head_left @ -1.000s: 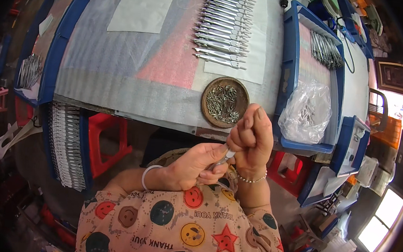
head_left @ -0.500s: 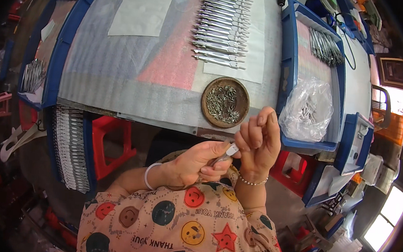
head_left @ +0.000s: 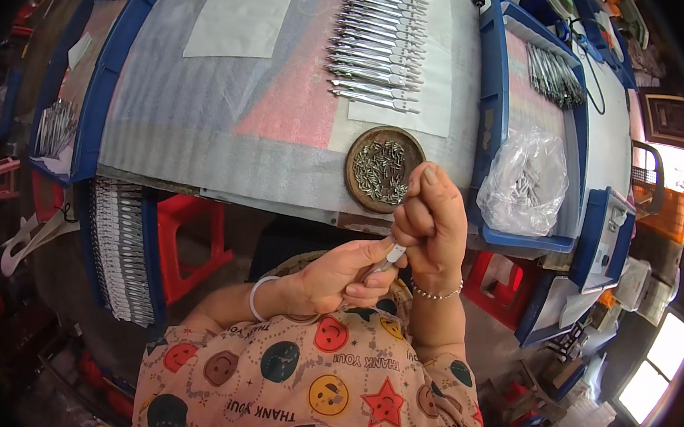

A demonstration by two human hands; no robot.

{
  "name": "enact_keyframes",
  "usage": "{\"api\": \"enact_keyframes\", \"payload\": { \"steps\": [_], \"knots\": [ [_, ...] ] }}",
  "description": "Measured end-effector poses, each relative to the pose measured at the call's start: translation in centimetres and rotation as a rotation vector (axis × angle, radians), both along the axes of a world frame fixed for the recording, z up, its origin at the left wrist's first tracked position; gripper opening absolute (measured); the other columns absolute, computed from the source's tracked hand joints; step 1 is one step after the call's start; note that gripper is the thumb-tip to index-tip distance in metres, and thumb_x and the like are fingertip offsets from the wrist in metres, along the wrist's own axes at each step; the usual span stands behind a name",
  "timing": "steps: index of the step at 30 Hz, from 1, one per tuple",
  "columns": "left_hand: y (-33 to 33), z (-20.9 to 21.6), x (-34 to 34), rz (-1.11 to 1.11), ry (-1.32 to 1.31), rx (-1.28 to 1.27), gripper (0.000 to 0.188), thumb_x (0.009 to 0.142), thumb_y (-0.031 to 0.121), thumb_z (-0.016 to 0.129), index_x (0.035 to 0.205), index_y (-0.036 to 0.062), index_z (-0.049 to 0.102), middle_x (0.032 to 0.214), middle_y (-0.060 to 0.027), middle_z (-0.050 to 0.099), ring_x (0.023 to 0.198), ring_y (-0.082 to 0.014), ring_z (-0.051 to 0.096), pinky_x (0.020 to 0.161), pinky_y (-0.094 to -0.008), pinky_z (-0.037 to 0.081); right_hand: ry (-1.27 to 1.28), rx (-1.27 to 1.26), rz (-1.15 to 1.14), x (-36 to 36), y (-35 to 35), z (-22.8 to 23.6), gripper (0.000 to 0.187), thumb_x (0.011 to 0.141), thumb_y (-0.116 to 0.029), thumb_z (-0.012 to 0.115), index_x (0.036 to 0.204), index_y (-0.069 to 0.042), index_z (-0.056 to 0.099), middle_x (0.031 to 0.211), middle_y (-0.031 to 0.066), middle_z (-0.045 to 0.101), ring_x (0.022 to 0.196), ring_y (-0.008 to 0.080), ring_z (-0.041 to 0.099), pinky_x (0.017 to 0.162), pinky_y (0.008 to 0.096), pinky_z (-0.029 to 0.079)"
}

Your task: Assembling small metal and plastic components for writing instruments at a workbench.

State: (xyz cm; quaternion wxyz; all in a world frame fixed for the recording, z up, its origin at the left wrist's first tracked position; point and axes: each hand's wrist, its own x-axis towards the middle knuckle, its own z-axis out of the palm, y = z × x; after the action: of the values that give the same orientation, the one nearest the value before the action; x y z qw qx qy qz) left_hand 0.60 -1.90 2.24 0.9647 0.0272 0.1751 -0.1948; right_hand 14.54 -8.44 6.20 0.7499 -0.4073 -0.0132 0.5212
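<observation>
My left hand (head_left: 337,273) is closed around a slim silvery metal piece with a flat, pale end (head_left: 395,254), held in front of my body below the table edge. The rest of that piece is hidden in my fingers. My right hand (head_left: 434,213) is closed, thumb and forefinger pinched together, at the near right rim of a round brown bowl (head_left: 350,178). Whatever the pinch may hold is too small to make out. Its lower fingers come close to the metal piece's flat end. Many small silvery screw-like parts (head_left: 379,168) lie in the bowl.
Slim metal pieces (head_left: 378,56) lie in a row on white paper beyond the bowl. Blue trays stand left (head_left: 99,90) and right (head_left: 491,105), the right one holding a plastic bag (head_left: 525,184). Red stools (head_left: 187,241) and a crate of metal parts (head_left: 122,252) are below the table.
My right hand has shifted left, its pinched fingertips now at the bowl's rim. My left hand still grips the metal piece, almost unmoved.
</observation>
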Motion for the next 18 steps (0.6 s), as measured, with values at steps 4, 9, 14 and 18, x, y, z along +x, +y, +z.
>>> {"api": "enact_keyframes", "payload": {
  "steps": [4,9,14,18],
  "knots": [
    [-0.3,-0.1,0.2,0.042,0.037,-0.176,0.036,0.098,0.043,0.039,0.099,0.0089,0.052,0.067,0.0026,0.046,0.044,-0.0038,0.035,0.04,-0.018,0.028,0.049,0.026,-0.044,0.2,0.4,-0.6,0.024,0.097,-0.024,0.046,0.082,-0.006,0.05,0.047,-0.0063,0.028,0.037,0.0036,0.019,0.034,0.0197,0.014],
    [0.0,-0.5,0.2,0.06,0.051,-0.152,0.035,0.097,0.043,0.04,0.099,0.0098,0.051,0.07,0.0033,0.048,0.045,-0.0041,0.036,0.042,-0.0191,0.029,0.074,0.03,-0.019,0.4,0.9,-1.1,0.023,0.097,-0.025,0.046,0.083,-0.007,0.05,0.047,-0.0061,0.027,0.038,0.0035,0.019,0.035,0.0198,0.014],
    [0.2,-0.8,0.1,0.077,0.027,-0.168,0.033,0.097,0.04,0.043,0.1,0.0089,0.052,0.07,0.004,0.048,0.044,-0.0032,0.034,0.043,-0.019,0.026,0.068,0.015,0.02,0.6,1.3,-1.0,0.023,0.097,-0.025,0.046,0.083,-0.007,0.05,0.047,-0.006,0.027,0.038,0.0036,0.019,0.035,0.0201,0.014],
    [0.4,-0.9,0.1,0.067,0.02,-0.153,0.032,0.097,0.04,0.044,0.1,0.0087,0.053,0.069,0.0044,0.048,0.044,-0.003,0.033,0.043,-0.0192,0.026,0.06,0.022,0.064,0.5,1.4,-0.6,0.023,0.097,-0.024,0.047,0.082,-0.007,0.05,0.047,-0.0062,0.027,0.039,0.0036,0.019,0.035,0.0206,0.014]
  ]
}}
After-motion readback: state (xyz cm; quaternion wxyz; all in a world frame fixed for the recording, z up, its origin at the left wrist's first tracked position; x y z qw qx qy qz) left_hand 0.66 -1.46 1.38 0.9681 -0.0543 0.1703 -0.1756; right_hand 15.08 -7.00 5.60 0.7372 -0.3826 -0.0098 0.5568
